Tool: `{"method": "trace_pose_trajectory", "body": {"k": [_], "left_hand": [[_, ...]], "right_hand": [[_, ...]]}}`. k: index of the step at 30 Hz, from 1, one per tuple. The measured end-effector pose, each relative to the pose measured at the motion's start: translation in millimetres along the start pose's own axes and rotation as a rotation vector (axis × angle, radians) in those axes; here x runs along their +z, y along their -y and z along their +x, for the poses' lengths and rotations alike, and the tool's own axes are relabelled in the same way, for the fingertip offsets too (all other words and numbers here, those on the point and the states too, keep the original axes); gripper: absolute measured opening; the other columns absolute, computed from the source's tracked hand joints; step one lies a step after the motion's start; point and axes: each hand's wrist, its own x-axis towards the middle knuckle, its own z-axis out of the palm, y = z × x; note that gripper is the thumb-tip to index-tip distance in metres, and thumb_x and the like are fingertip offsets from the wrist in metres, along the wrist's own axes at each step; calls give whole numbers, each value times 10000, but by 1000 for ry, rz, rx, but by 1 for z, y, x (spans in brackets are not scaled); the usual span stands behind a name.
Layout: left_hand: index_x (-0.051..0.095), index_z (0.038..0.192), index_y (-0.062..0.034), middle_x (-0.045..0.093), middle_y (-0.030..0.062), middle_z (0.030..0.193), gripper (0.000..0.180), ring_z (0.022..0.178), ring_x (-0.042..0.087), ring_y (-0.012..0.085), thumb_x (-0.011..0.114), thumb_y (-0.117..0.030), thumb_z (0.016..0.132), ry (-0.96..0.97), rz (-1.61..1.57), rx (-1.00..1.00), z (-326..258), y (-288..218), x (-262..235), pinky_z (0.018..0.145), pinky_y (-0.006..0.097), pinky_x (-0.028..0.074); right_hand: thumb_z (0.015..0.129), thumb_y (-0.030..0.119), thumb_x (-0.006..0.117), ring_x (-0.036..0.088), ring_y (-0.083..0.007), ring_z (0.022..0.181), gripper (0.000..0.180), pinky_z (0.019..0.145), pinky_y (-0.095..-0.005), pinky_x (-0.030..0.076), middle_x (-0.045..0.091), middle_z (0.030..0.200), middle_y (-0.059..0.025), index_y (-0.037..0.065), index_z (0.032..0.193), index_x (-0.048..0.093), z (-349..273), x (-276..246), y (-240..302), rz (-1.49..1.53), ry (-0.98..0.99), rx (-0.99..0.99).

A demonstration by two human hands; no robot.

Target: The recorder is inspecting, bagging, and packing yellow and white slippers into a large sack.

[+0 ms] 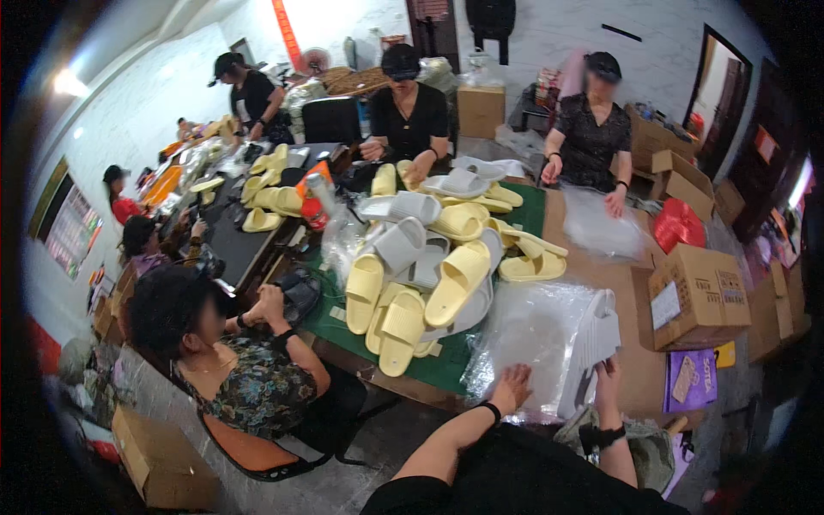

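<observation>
My left hand point(512, 388) lies on a stack of clear plastic bags point(524, 330) at the table's near edge, its fingers stretched out and nothing held. My right hand point(608, 382) grips a light grey slipper point(594, 348) by its side. The slipper is tilted on edge over the right part of the bags, its ribbed surface showing. I cannot tell whether a second slipper lies against it. Left of the bags, a heap of yellow slippers point(402, 330) and grey slippers point(403, 245) covers the green mat point(446, 365).
Right of the bags are a cardboard box point(699, 296) and a purple bag point(689, 380). More clear bags point(601, 225) lie under a co-worker's hands across the table. Another person point(257, 369) sits close on my left, and one more works behind the heap.
</observation>
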Motion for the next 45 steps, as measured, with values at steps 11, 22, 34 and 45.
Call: {"method": "trace_pose_trajectory", "body": {"k": [11,22,34,45], "left_hand": [[286,1363,-223,99,160,1445,729,1308,119,402,586,-455,740,5,-27,60,-29,17,-57,1010,603,118],[471,1208,-44,303,176,1362,480,1266,273,344,554,-186,757,214,-55,199,-27,55,24,1034,393,273],[486,1157,30,393,123,1297,405,1133,419,280,461,-52,761,13,-159,370,-19,58,-22,941,365,355],[438,1195,43,447,153,1207,477,975,490,306,532,-103,750,72,-249,385,6,45,-21,868,372,396]], "right_hand": [[816,-6,525,528,-149,985,326,858,-278,400,566,1089,-63,-12,1142,515,-35,18,29,-62,288,127],[776,-40,509,489,-169,1078,350,926,-288,365,519,1154,-71,-37,1125,525,-34,54,50,-55,464,74],[775,-23,516,496,-164,1065,368,917,-283,370,529,1169,-75,-10,1143,519,-44,23,37,-159,416,113],[769,-46,537,484,-165,1079,381,913,-280,369,501,1174,-46,-12,1148,518,-60,19,41,-183,379,43]]}}
